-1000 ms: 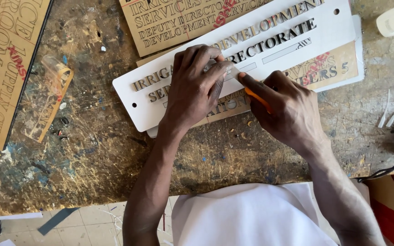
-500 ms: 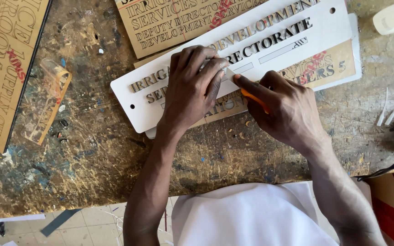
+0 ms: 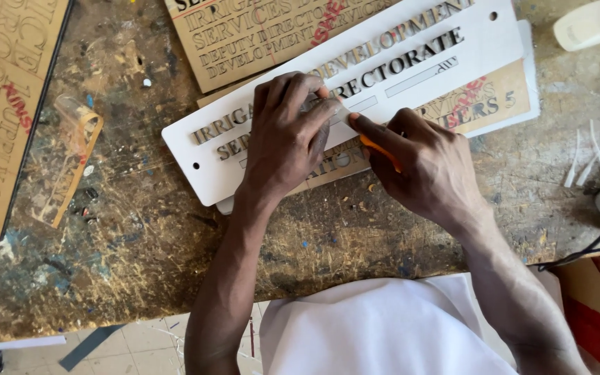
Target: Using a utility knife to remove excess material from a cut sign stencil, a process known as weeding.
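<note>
**Two hands at work on a white lettered sign plate**

A long white plastic sign plate with cut-out lettering [image 3: 411, 52] is laid at a slant across the scarred, paint-flecked wooden workbench [image 3: 140, 236], its lower left corner well inside the bench edge and its upper right end near the top of the view. Open bench surface is left below the plate, between it and the near edge. Tan cardboard-coloured lettered sheets [image 3: 244, 35] are seen under and above the plate, and another brown lettered board [image 3: 1, 111] is set along the left side. A small clear and tan offcut [image 3: 71, 156] lies between them.

The left hand [image 3: 286, 139] is pressed palm-down on the middle of the plate, its fingers bent and held close together over the lettering. The right hand [image 3: 421, 170] is set just beside it, touching fingertip to fingertip, with its fingers clamped on a slim orange-handled tool [image 3: 381, 151] whose tip is hidden at the plate. Thin white strips [image 3: 588, 156] lie well apart at the right, near a black cable [image 3: 578, 253]
</note>
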